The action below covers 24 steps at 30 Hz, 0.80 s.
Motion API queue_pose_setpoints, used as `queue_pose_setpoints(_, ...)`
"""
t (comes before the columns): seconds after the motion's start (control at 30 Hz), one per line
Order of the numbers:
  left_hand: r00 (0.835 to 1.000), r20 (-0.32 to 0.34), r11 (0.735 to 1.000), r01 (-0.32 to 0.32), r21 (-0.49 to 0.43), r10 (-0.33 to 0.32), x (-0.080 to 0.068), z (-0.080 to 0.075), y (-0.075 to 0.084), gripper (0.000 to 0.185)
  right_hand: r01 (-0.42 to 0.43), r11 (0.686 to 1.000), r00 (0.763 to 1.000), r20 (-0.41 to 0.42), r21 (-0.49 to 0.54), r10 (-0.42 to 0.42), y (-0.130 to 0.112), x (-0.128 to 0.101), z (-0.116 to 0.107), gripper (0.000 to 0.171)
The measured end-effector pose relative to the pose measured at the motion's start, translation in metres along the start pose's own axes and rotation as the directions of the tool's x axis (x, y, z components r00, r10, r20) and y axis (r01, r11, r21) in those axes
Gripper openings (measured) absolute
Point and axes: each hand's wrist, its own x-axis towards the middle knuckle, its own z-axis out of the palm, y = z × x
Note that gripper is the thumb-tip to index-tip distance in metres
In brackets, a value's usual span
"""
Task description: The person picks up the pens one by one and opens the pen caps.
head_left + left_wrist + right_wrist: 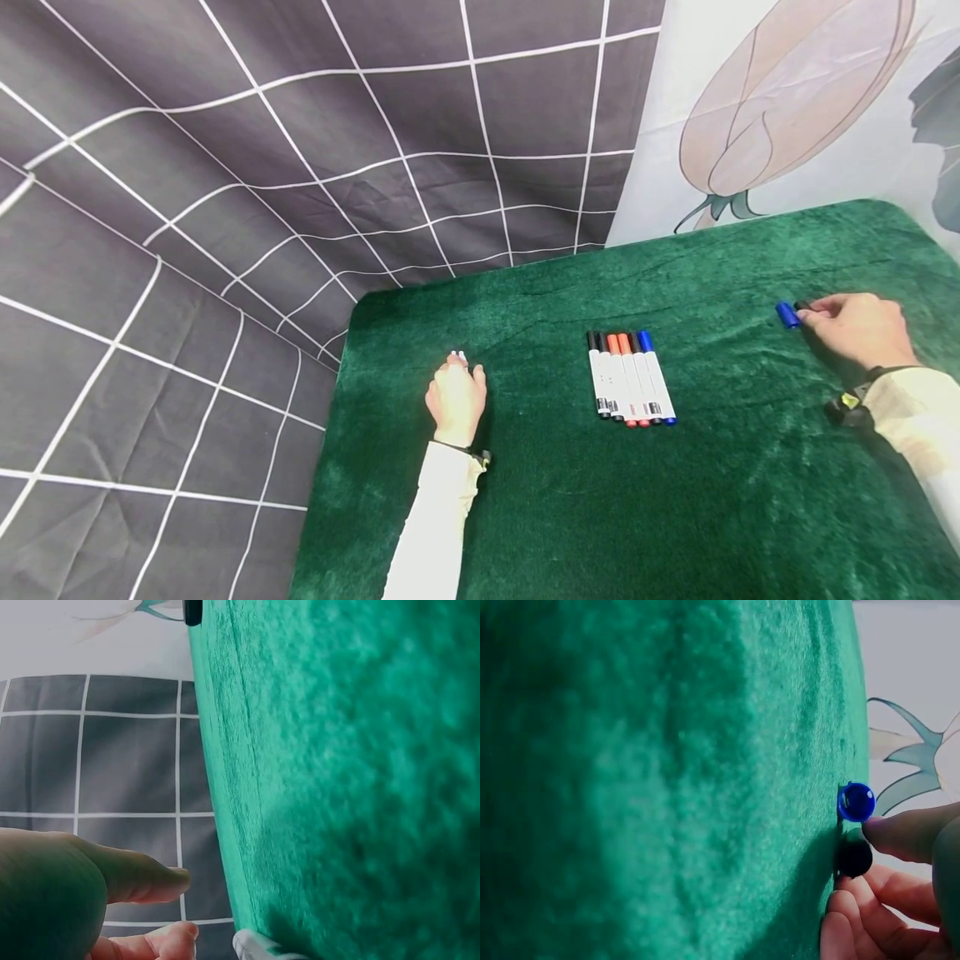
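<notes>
My left hand [456, 398] rests knuckles up on the green velvet table [570, 517], fingers curled over a white marker [458, 358] whose end pokes out past the fingertips. In the left wrist view that marker's white end [253, 946] lies on the cloth beside my fingers [161, 941], with the thumb [135, 874] held off the table. My right hand [855, 329] is at the far right, thumb and fingers pinching a black-capped marker [853, 857]. A blue-capped marker [856, 802] lies right against it. The blue cap [787, 315] also shows in the head view.
Several markers [630, 377] with black, red and blue caps lie side by side in a neat row at the table's middle. A grey grid-patterned cloth [225, 208] hangs behind and to the left, and a flower-print cloth [787, 100] at the back right.
</notes>
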Motion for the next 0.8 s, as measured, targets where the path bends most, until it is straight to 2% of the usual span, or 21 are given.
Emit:
queue_pose_setpoints(0.17,1.000,0.001,1.000,-0.013,-0.009,0.013,-0.001,0.004,0.009,0.023,0.010,1.000,1.000,0.000,0.001,-0.010,0.000,0.001,0.001,0.049)
queue_pose_setpoints(0.5,0.996,0.017,0.996,-0.087,-0.004,0.088,-0.003,0.013,0.039,0.023,-0.003,1.000,1.000,-0.014,-0.006,0.002,0.003,0.000,0.002,0.052)
queue_pose_setpoints(0.8,0.991,0.091,0.993,-0.095,-0.075,0.102,-0.008,0.018,0.065,0.023,0.018,1.000,0.996,-0.085,0.008,-0.017,-0.001,-0.002,-0.003,0.047)
